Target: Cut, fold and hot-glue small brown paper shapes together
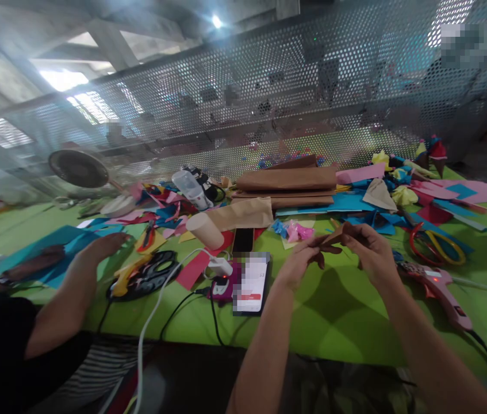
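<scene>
Both of my hands meet over the green table [338,328], holding a small piece of brown paper [334,236] between them. My left hand [299,261] supports it from the left, its fingers partly under the paper. With bent fingers, my right hand [368,250] pinches the paper's right end. A pink hot glue gun [439,290] lies just right of my right hand, near red-and-yellow scissors [435,244]. Behind my left hand sit small pink and blue crumpled pieces [292,230]. A lit phone [252,284] lies to the left of my left forearm.
At left, a co-worker's hands [105,244] rest by blue paper [68,253]. A yellow glue gun [129,276], a power strip [223,287] and cables lie between us. Folded brown paper [286,181] and coloured scraps line the back, before a perforated metal screen [226,103].
</scene>
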Available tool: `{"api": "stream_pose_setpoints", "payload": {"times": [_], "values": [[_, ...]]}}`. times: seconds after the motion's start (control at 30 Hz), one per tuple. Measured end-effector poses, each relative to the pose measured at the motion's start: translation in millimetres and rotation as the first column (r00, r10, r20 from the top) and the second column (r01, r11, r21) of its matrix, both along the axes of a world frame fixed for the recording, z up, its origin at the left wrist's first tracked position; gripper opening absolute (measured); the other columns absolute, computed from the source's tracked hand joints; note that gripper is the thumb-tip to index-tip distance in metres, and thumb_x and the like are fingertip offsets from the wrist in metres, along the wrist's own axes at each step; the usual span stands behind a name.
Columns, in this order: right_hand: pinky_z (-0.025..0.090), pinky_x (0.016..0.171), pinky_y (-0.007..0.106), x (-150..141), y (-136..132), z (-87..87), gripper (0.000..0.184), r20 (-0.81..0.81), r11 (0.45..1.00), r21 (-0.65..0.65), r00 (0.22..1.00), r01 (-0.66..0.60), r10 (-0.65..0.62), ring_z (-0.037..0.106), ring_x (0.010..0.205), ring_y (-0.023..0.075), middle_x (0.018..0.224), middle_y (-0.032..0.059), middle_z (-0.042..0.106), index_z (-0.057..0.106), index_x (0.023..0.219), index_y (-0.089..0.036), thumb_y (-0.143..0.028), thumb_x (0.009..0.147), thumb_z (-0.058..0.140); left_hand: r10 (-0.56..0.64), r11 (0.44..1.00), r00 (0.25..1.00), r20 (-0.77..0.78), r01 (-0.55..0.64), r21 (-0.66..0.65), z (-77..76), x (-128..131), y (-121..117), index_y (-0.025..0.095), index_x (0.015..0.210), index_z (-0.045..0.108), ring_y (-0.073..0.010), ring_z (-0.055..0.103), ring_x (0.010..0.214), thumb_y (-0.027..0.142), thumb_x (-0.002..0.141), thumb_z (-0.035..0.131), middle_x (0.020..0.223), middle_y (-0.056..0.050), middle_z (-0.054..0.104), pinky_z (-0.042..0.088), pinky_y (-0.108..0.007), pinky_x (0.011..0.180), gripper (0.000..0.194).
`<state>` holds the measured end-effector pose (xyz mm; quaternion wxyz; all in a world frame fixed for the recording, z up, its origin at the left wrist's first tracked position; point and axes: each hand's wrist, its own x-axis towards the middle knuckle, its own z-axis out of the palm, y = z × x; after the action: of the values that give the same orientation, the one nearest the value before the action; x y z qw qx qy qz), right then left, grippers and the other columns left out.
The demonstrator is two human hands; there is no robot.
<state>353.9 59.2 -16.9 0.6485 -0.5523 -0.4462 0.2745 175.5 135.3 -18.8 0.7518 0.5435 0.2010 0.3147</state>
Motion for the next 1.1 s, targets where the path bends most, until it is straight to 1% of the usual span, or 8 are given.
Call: {"api": "stream_pose_setpoints", "payload": {"times": [0.17, 0.33, 0.47, 0.57, 0.67, 0.77, 1.0, 1.1], "values": [[0.042, 0.066, 0.031, -2.0, -1.7, 3.5, 0.023, 0.146, 0.997, 0.019, 0.986, 0.078, -0.080, 0.055, 0.078, 0.0189, 0.086, 0.0023, 0.061, 0.068, 0.091, -0.022, -0.044, 0.086, 0.072, 0.016, 0.995, 0.998, -0.053, -0.011, 0.095, 1.5, 1.9, -0.7, 0.011, 0.135, 0.065, -0.0160, 0.061, 0.073, 0.022, 0.086, 0.055, 0.107, -0.016, 0.077, 0.046, -0.027, 0.064, 0.050], [0.043, 0.070, 0.031, -1.5, 1.0, 2.9, 0.019, 0.170, 0.991, 0.099, 0.980, 0.087, -0.103, 0.055, 0.081, 0.0187, 0.090, 0.0024, 0.059, 0.067, 0.084, -0.022, -0.040, 0.085, 0.072, 0.019, 0.977, 0.993, -0.115, 0.006, 0.215, 5.0, 4.3, -2.2, 0.012, 0.134, 0.066, -0.0181, 0.064, 0.080, 0.019, 0.086, 0.050, 0.108, -0.015, 0.077, 0.045, -0.026, 0.063, 0.050], [0.043, 0.072, 0.032, 0.5, 2.0, 1.6, 0.012, 0.189, 0.990, 0.124, 0.978, 0.063, -0.086, 0.056, 0.084, 0.0199, 0.091, 0.0031, 0.059, 0.064, 0.078, -0.022, -0.030, 0.083, 0.071, 0.015, 0.967, 0.990, -0.137, 0.020, 0.252, 5.1, 5.9, -3.0, 0.013, 0.135, 0.065, -0.0202, 0.065, 0.090, 0.019, 0.088, 0.050, 0.107, -0.015, 0.077, 0.043, -0.024, 0.062, 0.050], [0.043, 0.073, 0.032, 0.8, 1.5, 2.7, 0.010, 0.203, 0.990, 0.126, 0.975, 0.068, -0.093, 0.057, 0.085, 0.0206, 0.091, 0.0032, 0.060, 0.063, 0.076, -0.023, -0.027, 0.082, 0.069, 0.036, 0.963, 0.988, -0.153, 0.006, 0.269, 4.2, 6.7, -3.8, 0.014, 0.135, 0.065, -0.0196, 0.063, 0.087, 0.021, 0.090, 0.050, 0.107, -0.015, 0.077, 0.044, -0.025, 0.063, 0.048], [0.043, 0.075, 0.033, 0.4, 1.0, 3.7, 0.008, 0.201, 0.990, 0.107, 0.974, 0.088, -0.108, 0.057, 0.086, 0.0211, 0.092, 0.0035, 0.061, 0.066, 0.077, -0.023, -0.028, 0.083, 0.068, 0.110, 0.944, 0.976, -0.189, -0.043, 0.328, 3.3, 7.5, -5.6, 0.015, 0.137, 0.064, -0.0170, 0.059, 0.076, 0.022, 0.092, 0.050, 0.107, -0.013, 0.076, 0.045, -0.026, 0.064, 0.048], [0.045, 0.075, 0.034, 1.5, 2.7, -0.2, 0.014, 0.177, 0.990, 0.082, 0.976, 0.113, -0.126, 0.058, 0.084, 0.0215, 0.089, 0.0039, 0.062, 0.068, 0.077, -0.022, -0.034, 0.084, 0.069, 0.223, 0.893, 0.944, -0.242, -0.099, 0.438, 2.4, 8.0, -8.7, 0.019, 0.140, 0.062, -0.0159, 0.056, 0.072, 0.022, 0.094, 0.050, 0.111, -0.010, 0.075, 0.046, -0.027, 0.067, 0.048], [0.050, 0.071, 0.033, 7.0, 11.9, -13.9, 0.024, 0.024, 0.995, 0.046, 0.996, 0.089, -0.090, 0.059, 0.086, 0.0232, 0.090, 0.0059, 0.063, 0.067, 0.072, -0.023, -0.044, 0.083, 0.069, 0.382, 0.701, 0.873, -0.302, -0.061, 0.710, 1.4, 9.4, -16.2, 0.025, 0.149, 0.053, -0.0236, 0.062, 0.097, 0.015, 0.095, 0.041, 0.108, -0.009, 0.074, 0.045, -0.037, 0.094, 0.056], [0.049, 0.067, 0.033, 4.1, 11.6, -9.3, 0.035, 0.008, 0.996, 0.043, 0.997, 0.082, -0.082, 0.058, 0.078, 0.0211, 0.088, 0.0061, 0.062, 0.065, 0.069, -0.022, -0.052, 0.087, 0.063, 0.412, 0.684, 0.860, -0.300, -0.075, 0.725, 2.1, 9.8, -18.5, 0.026, 0.150, 0.051, -0.0244, 0.061, 0.097, 0.014, 0.095, 0.041, 0.105, -0.009, 0.073, 0.044, -0.038, 0.096, 0.057]]}}
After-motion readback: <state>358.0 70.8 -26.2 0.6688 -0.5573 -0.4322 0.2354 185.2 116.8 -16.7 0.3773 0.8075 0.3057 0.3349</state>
